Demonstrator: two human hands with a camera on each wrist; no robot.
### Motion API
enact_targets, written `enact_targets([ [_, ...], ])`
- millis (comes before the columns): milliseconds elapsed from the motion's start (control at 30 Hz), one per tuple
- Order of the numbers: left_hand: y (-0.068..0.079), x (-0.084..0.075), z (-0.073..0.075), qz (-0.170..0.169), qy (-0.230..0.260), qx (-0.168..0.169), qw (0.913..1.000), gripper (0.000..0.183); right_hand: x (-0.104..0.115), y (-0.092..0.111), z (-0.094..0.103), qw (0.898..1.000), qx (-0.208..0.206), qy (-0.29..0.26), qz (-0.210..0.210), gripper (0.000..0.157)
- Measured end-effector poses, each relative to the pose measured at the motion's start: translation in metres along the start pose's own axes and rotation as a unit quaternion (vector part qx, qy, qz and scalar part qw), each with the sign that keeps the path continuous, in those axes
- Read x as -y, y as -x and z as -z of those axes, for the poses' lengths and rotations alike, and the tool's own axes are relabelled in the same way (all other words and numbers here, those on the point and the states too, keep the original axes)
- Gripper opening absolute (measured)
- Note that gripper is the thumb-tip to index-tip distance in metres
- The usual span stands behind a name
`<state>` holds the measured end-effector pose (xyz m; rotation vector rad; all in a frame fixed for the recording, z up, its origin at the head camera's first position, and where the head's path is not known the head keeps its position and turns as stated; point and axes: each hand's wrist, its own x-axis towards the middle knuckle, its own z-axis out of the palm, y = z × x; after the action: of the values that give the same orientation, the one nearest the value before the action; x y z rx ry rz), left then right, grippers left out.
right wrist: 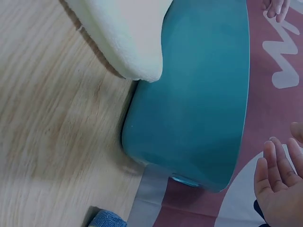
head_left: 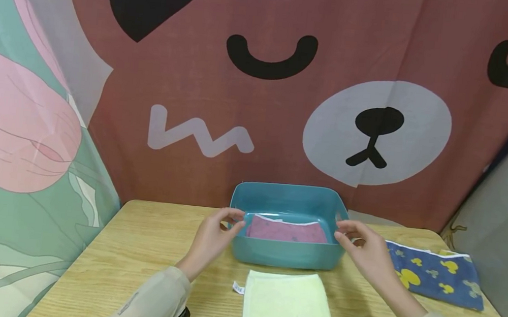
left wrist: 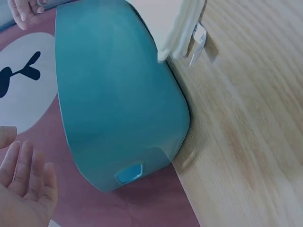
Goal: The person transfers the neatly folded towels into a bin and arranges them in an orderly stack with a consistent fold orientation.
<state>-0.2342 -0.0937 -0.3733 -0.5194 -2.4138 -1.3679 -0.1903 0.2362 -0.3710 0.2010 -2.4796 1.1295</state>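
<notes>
Though apart, hands (head_left: 211, 238) beside basin (head_left: 286, 253).

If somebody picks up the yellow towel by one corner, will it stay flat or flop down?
The yellow towel would probably flop and unfold: it is soft cloth folded in layers, as the left wrist view shows. It looks light for its size. Its fuzzy surface should not slide easily on the wooden table.

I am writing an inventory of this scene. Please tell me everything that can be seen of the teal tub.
The teal tub is a smooth, plastic-looking rectangular basin with rounded corners. It stands upright on the wooden table, near the curtain. A folded pink cloth lies inside. The left hand and right hand are at its two short ends, fingers relaxed. A pale yellow towel lies just before it.
</notes>
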Motion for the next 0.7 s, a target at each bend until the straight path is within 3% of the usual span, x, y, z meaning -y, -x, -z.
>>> enact_targets([
  [233,0.011,-0.003,0.005,-0.02,-0.01,0.006,0.9997,0.019,0.004,0.014,0.005,1.0,0.0,-0.006,0.009,0.024],
  [700,0.043,-0.009,0.014,0.001,-0.036,0.055,0.9979,0.018,0.01,0.047,0.001,1.0,0.027,-0.008,-0.004,0.017],
])
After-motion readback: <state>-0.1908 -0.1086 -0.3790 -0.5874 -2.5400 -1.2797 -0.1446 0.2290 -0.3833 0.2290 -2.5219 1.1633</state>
